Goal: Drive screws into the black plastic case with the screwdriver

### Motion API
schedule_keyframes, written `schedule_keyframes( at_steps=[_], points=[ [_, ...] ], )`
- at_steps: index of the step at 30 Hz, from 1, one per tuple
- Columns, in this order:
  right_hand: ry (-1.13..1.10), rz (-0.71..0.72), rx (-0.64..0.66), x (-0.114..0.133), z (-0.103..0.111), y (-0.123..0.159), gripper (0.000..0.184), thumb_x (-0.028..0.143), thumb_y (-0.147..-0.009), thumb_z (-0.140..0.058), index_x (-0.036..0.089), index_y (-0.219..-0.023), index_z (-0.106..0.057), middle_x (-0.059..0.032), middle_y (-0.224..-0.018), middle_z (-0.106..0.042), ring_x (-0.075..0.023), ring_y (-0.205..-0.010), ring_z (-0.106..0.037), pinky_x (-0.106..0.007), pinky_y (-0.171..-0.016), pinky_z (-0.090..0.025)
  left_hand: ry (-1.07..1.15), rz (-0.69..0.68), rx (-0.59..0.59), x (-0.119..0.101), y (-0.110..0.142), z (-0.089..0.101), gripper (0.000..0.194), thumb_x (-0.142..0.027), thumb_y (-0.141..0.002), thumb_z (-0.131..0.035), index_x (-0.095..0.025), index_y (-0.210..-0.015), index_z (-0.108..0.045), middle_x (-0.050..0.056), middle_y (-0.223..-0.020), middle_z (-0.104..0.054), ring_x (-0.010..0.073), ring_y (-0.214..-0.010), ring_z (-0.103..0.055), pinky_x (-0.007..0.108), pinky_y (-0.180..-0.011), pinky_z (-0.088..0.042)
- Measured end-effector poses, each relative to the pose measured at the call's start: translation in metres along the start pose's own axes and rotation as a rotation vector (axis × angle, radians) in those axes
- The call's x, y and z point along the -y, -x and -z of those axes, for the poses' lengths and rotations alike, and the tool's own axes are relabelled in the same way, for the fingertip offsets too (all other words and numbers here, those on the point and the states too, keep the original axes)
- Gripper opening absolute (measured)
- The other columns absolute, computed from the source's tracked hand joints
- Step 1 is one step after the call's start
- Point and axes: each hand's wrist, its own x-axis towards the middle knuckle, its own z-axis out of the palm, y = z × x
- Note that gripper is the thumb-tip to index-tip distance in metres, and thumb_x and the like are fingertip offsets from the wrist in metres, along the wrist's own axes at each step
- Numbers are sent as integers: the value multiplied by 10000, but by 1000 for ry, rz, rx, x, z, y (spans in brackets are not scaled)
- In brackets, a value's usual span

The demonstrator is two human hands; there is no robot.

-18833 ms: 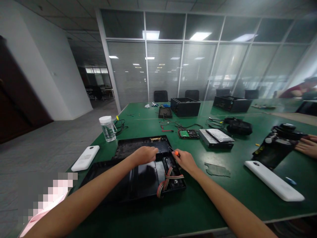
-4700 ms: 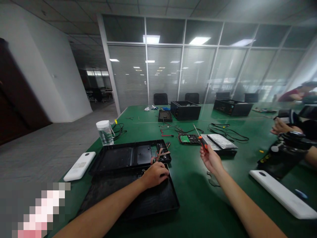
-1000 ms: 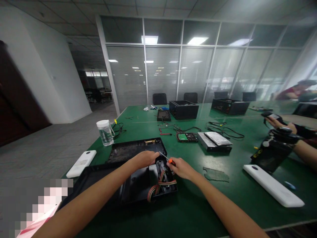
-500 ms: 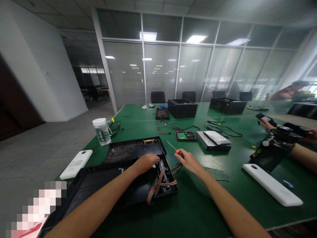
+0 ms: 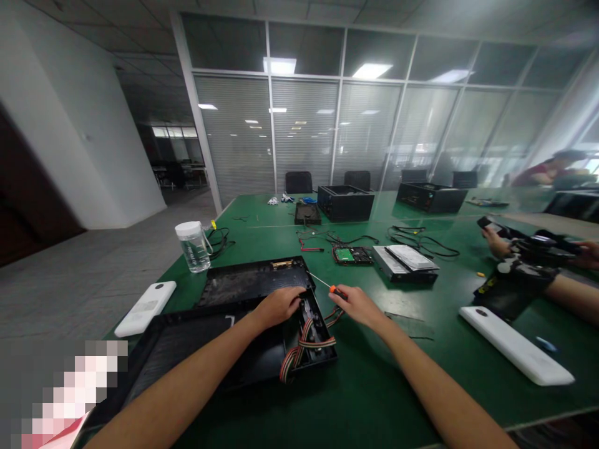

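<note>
My right hand (image 5: 354, 304) is wrapped round a screwdriver (image 5: 337, 291) with an orange and black handle. Its thin shaft points left, the tip near the corner of a black panel (image 5: 253, 282). A shallow black computer casing (image 5: 253, 358) lies in front of me. Over its right end my left hand (image 5: 282, 305) is bent, fingers curled down at the casing's upper right edge; the fingertips are partly hidden. Beside these fingers, striped ribbon wires (image 5: 304, 343) loop out of the casing past small metal parts.
White power banks (image 5: 146, 308) lie left and right. A water bottle (image 5: 193, 246) stands at the left edge. Ahead are a green circuit board (image 5: 346, 254), a flat drive (image 5: 405, 262), cables (image 5: 423, 243) and a black box (image 5: 346, 204). A co-worker's hands hold a black device (image 5: 519, 249) at right.
The screwdriver's tip has moved left and down, closer to the panel's corner. My left hand has shifted slightly right. The co-worker's black device has turned a little.
</note>
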Motion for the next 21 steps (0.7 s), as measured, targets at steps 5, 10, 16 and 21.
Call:
schedule_keyframes(
  at_steps=[5,10,16,21],
  points=[
    [-40,12,-45,1,0,0,310,452,-870,-370,212,-734,-510,17,-623,-516,-137,-602,-492,-232,-560,-314,39,32,-3,4,1,-2,171,-187,-859,-483,-176,-1008,-568,35,-926,-644,153,-868,-593,248,-808,-438],
    [-61,21,-54,2,0,-1,295,449,-871,-364,217,-728,-476,17,-641,-511,-142,-616,-488,-244,-572,-320,-5,37,-17,6,-1,-7,180,-214,-879,-472,-165,-903,-643,41,-899,-674,162,-849,-610,256,-807,-432],
    [-123,-18,-96,-2,-2,-2,221,409,-858,-376,220,-836,-487,-2,-731,-534,-163,-694,-510,-270,-630,-354,-63,-16,32,6,-1,-7,201,-191,-876,-448,-162,-901,-645,53,-874,-671,166,-819,-599,260,-773,-437],
    [-367,-106,-128,-11,1,-2,314,252,-737,-482,199,-1031,-386,-2,-845,-507,-128,-677,-481,-256,-621,-391,-59,-43,78,4,0,-3,156,-153,-835,-473,-155,-861,-627,48,-855,-647,161,-820,-578,256,-791,-426]
  ],
)
